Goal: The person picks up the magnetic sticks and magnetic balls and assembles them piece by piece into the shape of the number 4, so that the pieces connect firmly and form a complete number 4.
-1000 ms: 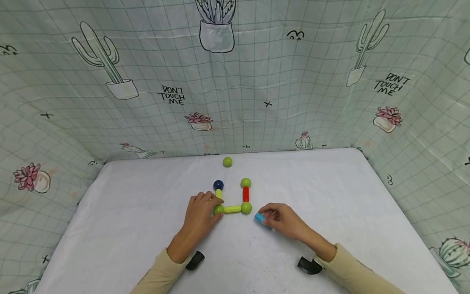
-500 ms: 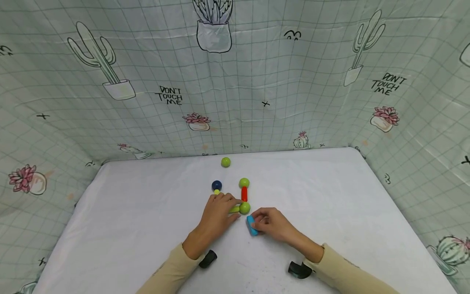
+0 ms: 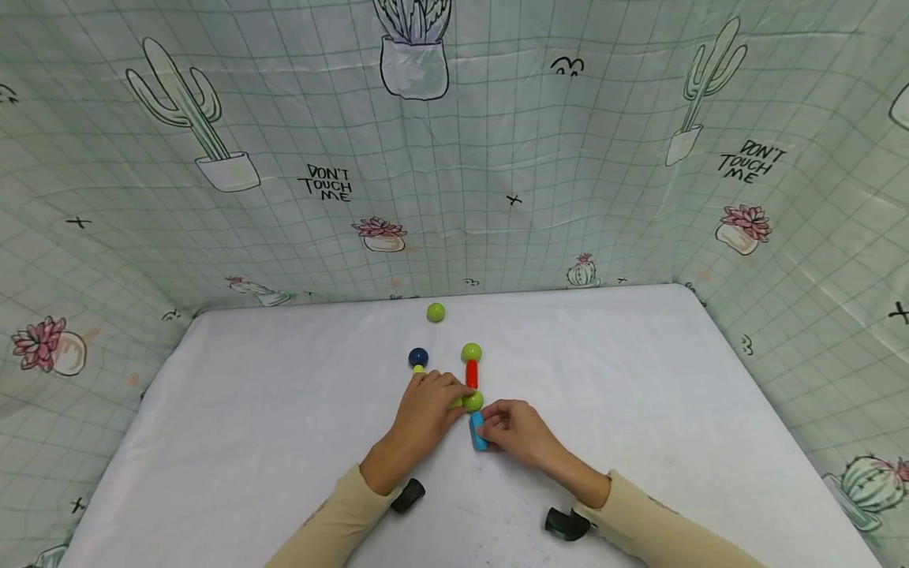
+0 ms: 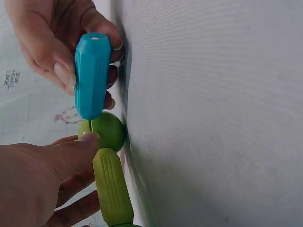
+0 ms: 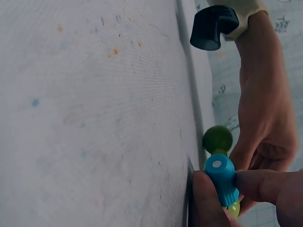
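Observation:
My left hand [image 3: 426,406] grips a green ball [image 4: 111,130] between thumb and fingers. My right hand [image 3: 521,432] pinches a light-blue ribbed magnetic rod [image 4: 92,75], whose far end is right at that ball. A yellow-green rod [image 4: 113,187] runs from the held ball toward another green ball [image 5: 218,139], which my left hand hides in the head view. From the held ball a red rod [image 3: 472,374] leads away to a further green ball [image 3: 472,352]. Beyond my left fingers a dark-blue ball [image 3: 418,357] tops a second yellow-green rod, mostly covered.
One loose green ball [image 3: 435,312] lies near the back edge of the white-covered table [image 3: 604,347]. A patterned cloth [image 3: 454,158] hangs behind and at the sides. Black wrist-camera mounts [image 3: 408,495] jut from both sleeves.
My left hand has shifted right from the left corner ball to the right one. The right hand has brought the light-blue rod left and turned it to line up with that ball.

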Motion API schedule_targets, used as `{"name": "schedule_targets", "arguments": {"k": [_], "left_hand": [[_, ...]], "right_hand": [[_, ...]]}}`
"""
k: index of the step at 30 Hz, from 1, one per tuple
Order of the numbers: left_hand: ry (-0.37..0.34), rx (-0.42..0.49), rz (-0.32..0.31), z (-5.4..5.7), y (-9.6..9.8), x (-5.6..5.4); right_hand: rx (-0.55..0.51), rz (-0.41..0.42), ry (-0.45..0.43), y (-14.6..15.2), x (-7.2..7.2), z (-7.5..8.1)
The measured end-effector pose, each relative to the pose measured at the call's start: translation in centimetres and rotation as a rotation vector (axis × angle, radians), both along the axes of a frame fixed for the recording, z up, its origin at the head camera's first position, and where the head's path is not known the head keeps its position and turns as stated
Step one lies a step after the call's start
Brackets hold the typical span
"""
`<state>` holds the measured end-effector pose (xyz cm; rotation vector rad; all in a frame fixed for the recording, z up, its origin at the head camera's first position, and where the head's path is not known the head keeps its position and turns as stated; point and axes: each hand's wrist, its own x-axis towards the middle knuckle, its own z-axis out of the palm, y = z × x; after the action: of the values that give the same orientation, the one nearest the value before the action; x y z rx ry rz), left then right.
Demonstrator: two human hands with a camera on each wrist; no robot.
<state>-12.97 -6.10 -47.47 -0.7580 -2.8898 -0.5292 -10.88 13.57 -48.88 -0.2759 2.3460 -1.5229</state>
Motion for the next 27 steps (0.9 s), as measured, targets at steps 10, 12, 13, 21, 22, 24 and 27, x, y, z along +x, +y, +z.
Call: {"name": "schedule_targets", "arguments": {"k": [10,12,13,21,22,24,27], "left_hand": [[0.012,0.017,-0.005,0.2,-0.1,-0.2],[0.004,0.021,-0.003,0.2,-0.1,-0.2],[0.001,0.022,-0.002,0.2,-0.1,-0.2],[-0.037,0.022,0.016,0.5,0.1,-0.3],[-0.042,0.02,0.018,0.5,0.1,-0.3],[-0.052,0.016,0.021,0.6,0.2,-0.3],[-0.068,0.016,0.027,0.6,0.2,-0.4]], "right_hand": [[-0.047,-0.062,-0.049,-0.6,-0.1,0.2],[-0.063,-0.061,-0.061,-0.7,-0.2,0.3],[-0.067,-0.06,-0.066,-0.7,-0.3,0.3],[-0.01,-0.035,-0.072,-0.5,-0.6,0.6],[0.003,-0.041,-0.067,-0.4,-0.8,0.7],[0.03,-0.059,-0.049,-0.1,-1.1,1.0],[0.075,-0.09,0.003,0.4,-2.1,1.5]]}}
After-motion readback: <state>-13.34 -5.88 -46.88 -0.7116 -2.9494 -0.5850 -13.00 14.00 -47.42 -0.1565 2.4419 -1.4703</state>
